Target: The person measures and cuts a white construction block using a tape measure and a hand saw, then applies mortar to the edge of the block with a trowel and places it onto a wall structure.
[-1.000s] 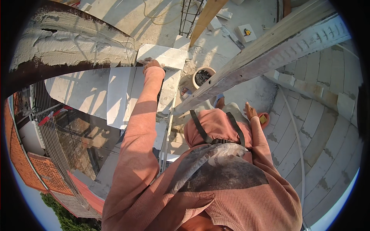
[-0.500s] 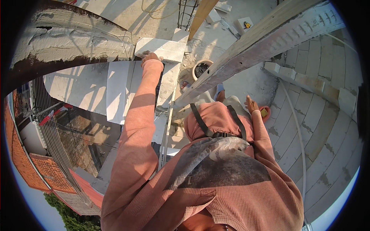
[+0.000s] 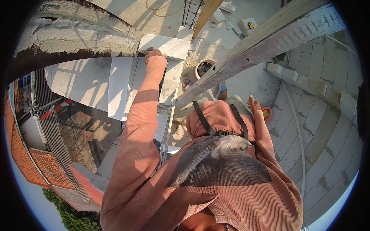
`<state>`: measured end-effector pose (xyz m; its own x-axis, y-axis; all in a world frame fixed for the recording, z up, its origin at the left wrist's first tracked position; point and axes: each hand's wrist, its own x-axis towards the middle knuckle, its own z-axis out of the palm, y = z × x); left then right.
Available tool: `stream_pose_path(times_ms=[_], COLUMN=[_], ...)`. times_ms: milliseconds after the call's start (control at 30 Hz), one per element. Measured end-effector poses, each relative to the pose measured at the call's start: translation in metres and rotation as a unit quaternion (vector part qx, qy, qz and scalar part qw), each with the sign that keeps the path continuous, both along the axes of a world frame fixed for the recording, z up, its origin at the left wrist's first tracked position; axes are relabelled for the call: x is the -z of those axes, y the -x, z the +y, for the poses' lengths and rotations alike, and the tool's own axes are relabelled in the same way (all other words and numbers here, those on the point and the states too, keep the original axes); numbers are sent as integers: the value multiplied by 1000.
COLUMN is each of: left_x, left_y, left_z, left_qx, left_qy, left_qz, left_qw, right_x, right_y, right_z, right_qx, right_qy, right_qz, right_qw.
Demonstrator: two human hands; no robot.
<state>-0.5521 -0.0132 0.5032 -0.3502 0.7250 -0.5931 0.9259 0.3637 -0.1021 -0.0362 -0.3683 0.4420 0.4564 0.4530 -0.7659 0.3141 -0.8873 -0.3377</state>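
At the upper left my left arm reaches out, and my left hand (image 3: 152, 54) grips the near side of a pale lightweight concrete block (image 3: 165, 46), its fingers curled at the block's left end. That block lies flat at the end of a mortar-smeared beam (image 3: 81, 32). Held low on my right side, my right hand (image 3: 253, 104) is open and empty, with its fingers stretched out. Just beyond its wrist is a small red container (image 3: 269, 112) with something yellow in it. A round bucket (image 3: 205, 67) with dark contents stands in front of my feet.
A long board-like post (image 3: 250, 57) slants across the upper right. Pale block walling (image 3: 312, 127) rises on the right, with a thin pipe (image 3: 295, 111) along it. Below on the left, corrugated roofing (image 3: 58, 127) and an orange tiled roof (image 3: 46, 165) show past the edge.
The whole view has shifted slightly. My left hand stays on the block, and my right hand stays open at my side.
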Motion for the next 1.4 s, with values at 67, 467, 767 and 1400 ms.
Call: stream_pose_path(times_ms=[67,467,767,1400], left_x=[-3,-10,14,-11], left_y=[-2,-9,12,28], left_z=[0,-2,1,-21], left_qx=[-9,21,-1,50], left_qy=[-11,-7,-14,-12], left_qz=[5,-21,-26,-28], left_qw=[1000,1000,1000,998], right_x=[2,-8,-37,-47], right_y=[-4,-21,4,-15], right_z=[0,6,14,-9], right_qx=[-5,-21,-52,21], right_qy=[8,33,-8,8], right_qz=[-2,6,-49,41], right_qw=[1000,999,997,999])
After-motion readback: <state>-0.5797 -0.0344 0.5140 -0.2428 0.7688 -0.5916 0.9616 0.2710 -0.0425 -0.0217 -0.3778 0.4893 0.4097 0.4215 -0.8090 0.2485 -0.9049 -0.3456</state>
